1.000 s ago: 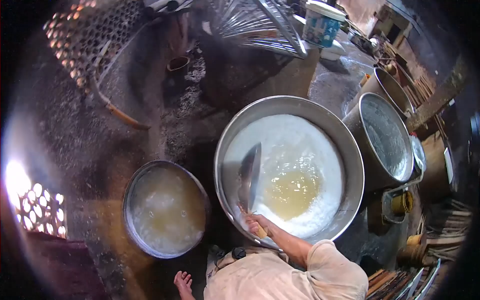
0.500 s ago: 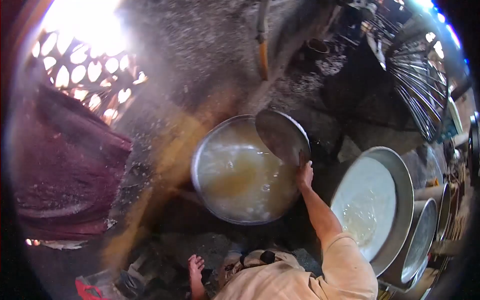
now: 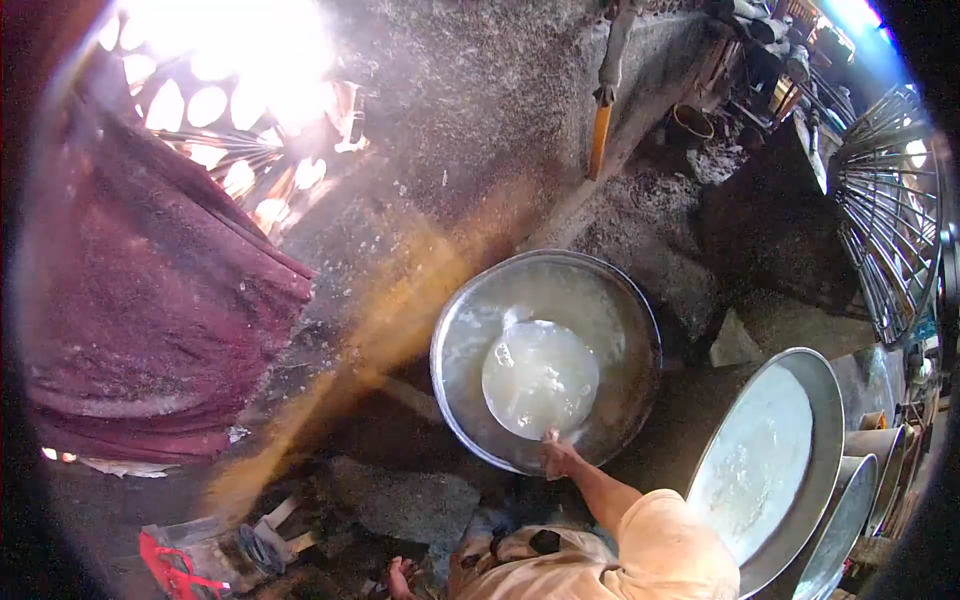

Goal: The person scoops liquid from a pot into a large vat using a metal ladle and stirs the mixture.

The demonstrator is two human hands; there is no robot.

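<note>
The dark red cloth (image 3: pixel 160 320) hangs on the left, and more of it shows now than a second ago because the view has turned. The big metal pan (image 3: pixel 830 440) with white liquid (image 3: pixel 755 450) in it is on the right. A second ago it was in the middle of the view, and the scoop was in it. The smaller round pan (image 3: pixel 630 320) is in the middle now, just to the left of the big one.

The scoop (image 3: pixel 493 400) is inside the rim of this round pan, toward its near side. Half a second ago it was tipped up at the pan's right edge, and its dark side showed. Now it looks nearly flat, with cloudy, pale liquid in it. I cannot tell how deep it sits. The red thing (image 3: pixel 178 570) at the near left has pale patches, too small to read.

The right hand (image 3: pixel 558 455) is wrapped around the scoop's handle at the near rim of the round pan. The left hand (image 3: pixel 400 578) is low at the near edge, partly cut off, so I cannot tell if its fingers are closed.
</note>
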